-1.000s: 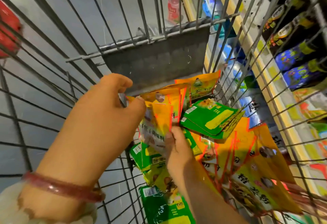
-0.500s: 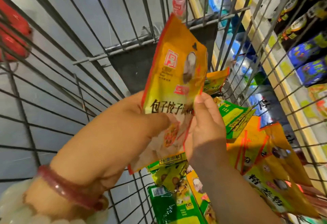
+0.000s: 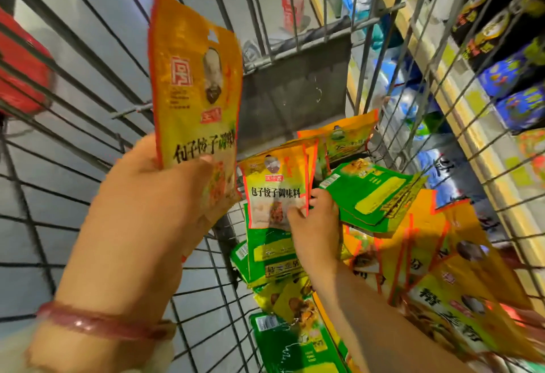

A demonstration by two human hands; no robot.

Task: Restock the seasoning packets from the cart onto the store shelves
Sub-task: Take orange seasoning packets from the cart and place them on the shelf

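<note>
At the far left edge of the frame a red object [image 3: 20,69] sits outside the wire cart [image 3: 88,57], whose thin bars fan across the whole left half with grey floor visible between them. In the lower left, the left hand [image 3: 153,195], a pink bangle [image 3: 97,321] on its wrist, rises in front of that side wall; its fingers are closed around the bottom edge of 1 yellow seasoning packet [image 3: 194,78], thumb across the front, and the packet stands upright with its top edge well above the pile and open air on both sides. Behind it, in the upper middle, the cart's grey end panel [image 3: 295,89] closes off the far end. At the centre, the right hand [image 3: 317,225] reaches down into the cart, its fingers pinched on the right edge of a second yellow packet [image 3: 274,193] of the same print, which stands tilted up from the heap just beside the raised one. Below and right of that, green packets [image 3: 371,195] and more orange-yellow packets [image 3: 460,278] lie overlapped, filling the cart floor up to the right wire wall with little free room. Beyond that wall, along the right edge of the frame, the store shelves [image 3: 460,113] run diagonally, their yellow rail fronting rows of dark and blue packages [image 3: 513,72].
</note>
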